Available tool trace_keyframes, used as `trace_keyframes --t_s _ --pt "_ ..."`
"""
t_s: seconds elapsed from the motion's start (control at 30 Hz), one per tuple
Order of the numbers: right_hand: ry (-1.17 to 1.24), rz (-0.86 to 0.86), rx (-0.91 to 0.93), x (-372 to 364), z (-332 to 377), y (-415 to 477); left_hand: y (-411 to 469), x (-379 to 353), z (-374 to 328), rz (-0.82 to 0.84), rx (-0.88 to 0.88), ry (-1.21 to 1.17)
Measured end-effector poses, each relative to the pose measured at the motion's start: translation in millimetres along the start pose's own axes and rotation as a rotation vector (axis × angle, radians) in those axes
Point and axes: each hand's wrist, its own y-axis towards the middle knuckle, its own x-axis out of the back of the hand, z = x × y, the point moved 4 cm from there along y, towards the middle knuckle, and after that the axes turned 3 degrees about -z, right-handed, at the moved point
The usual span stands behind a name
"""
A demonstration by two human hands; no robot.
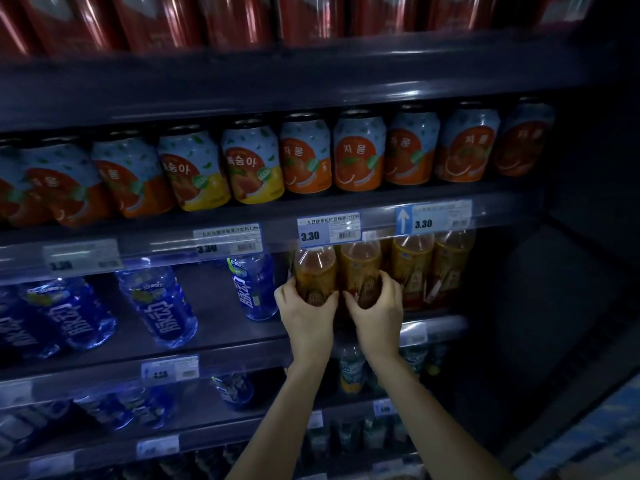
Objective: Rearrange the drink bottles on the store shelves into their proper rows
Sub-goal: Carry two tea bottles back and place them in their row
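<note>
Four amber tea bottles stand in a row at the right end of the middle shelf (pixel 242 344). My left hand (pixel 306 311) grips the leftmost amber bottle (pixel 315 268) around its lower body. My right hand (pixel 377 311) grips the second amber bottle (pixel 360 265) beside it. Two more amber bottles (pixel 414 268) stand to their right, untouched. Several blue drink bottles (pixel 254 285) stand to the left on the same shelf, with wide gaps between them. The caps of the amber bottles are hidden behind the price rail.
Orange and yellow juice cans (pixel 306 154) line the shelf above, red cans (pixel 156 19) the top one. Price tags (pixel 329 230) hang on the shelf rails. Lower shelves hold more blue bottles (pixel 232 389) and small bottles (pixel 351 368). A dark side panel closes the shelf's right end.
</note>
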Motion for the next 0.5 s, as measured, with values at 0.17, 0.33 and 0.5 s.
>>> trace_keyframes --t_s 0.17,0.33,0.5 --pt "-0.035 -0.008 0.002 -5.0 -4.5 -2.2 2.4 -5.4 0.2 0.046 0.006 0.027" --pt "-0.043 -0.023 0.028 -3.3 -9.8 -10.5 1.4 -0.3 13.2 0.075 -0.002 0.056" --pt "-0.035 -0.033 0.032 -1.8 -11.6 -10.4 0.8 0.4 22.3 0.095 -0.031 0.11"
